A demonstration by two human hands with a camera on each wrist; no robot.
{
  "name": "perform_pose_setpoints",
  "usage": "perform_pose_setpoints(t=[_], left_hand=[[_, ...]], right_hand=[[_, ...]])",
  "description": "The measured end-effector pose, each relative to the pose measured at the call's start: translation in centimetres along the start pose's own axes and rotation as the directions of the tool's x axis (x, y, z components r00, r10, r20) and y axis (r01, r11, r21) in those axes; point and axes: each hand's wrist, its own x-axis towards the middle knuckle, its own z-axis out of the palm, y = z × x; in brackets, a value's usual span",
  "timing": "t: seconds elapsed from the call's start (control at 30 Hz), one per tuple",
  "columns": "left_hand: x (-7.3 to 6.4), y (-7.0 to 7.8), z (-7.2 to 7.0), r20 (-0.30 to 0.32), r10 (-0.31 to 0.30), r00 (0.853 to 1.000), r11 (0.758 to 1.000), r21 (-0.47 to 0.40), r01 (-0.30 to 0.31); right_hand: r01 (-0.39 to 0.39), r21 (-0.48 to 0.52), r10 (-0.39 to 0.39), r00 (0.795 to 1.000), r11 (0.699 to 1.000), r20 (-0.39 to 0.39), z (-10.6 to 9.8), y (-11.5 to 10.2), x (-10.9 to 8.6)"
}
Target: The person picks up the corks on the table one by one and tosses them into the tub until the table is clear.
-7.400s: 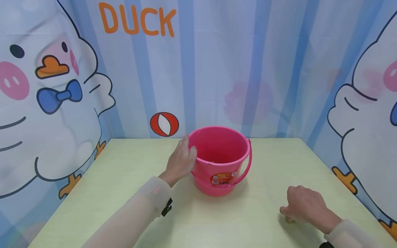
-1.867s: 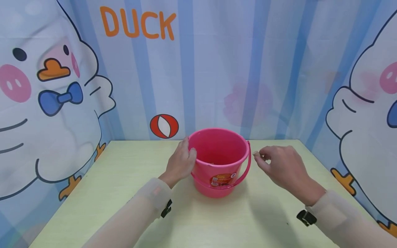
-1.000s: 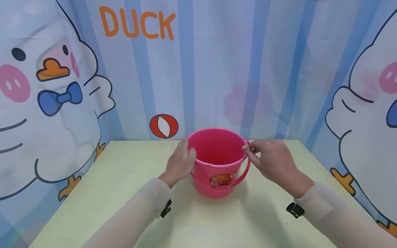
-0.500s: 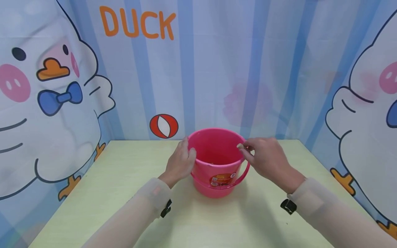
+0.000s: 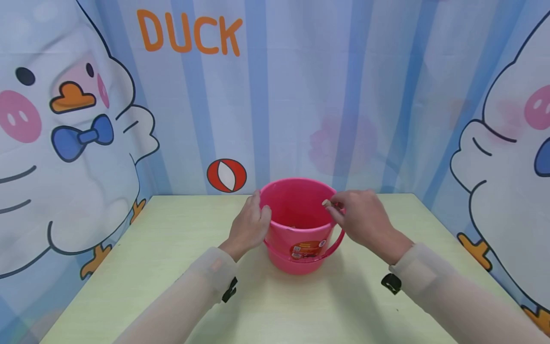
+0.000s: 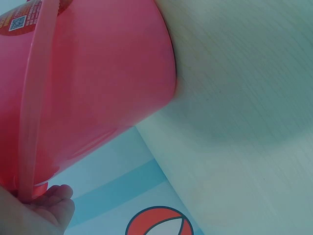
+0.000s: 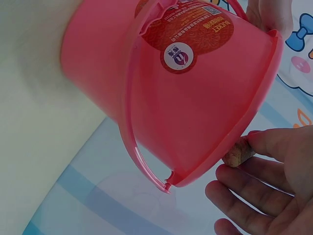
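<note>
A pink plastic bucket with a lowered handle and a red label stands in the middle of the pale green table. My left hand grips its left rim, thumb on the inside. My right hand hovers over the right rim and pinches a small tan cork-like piece just above the bucket's opening. In the right wrist view the piece sits between thumb and fingers right beside the bucket rim. The left wrist view shows the bucket wall close up.
A cartoon duck curtain closes off the back and both sides of the table. Something small lies at the bucket's bottom, too dim to identify.
My right hand picked up the small tan piece from the table's right front and carried it left to above the bucket's rim. The left hand has stayed on the bucket.
</note>
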Motion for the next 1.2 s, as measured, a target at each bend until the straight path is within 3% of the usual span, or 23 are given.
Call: perform_pose_setpoints(t=[0.47,0.93,1.2], left_hand=[[0.0,0.0,0.0,-0.001,0.0,1.0,1.0,-0.009,0.0],[0.0,0.0,0.1,-0.006,0.001,1.0,1.0,-0.003,-0.001],[0.0,-0.1,0.0,-0.004,0.012,1.0,1.0,0.001,-0.012]], right_hand=[[0.007,-0.021,-0.007,1.0,1.0,-0.006,0.9,-0.2,0.3],[-0.001,-0.078,0.006,0.998,0.997,0.064,1.3,-0.6,0.7],[-0.003,-0.054,0.006,0.999,0.999,0.042,1.4,-0.2,0.3]])
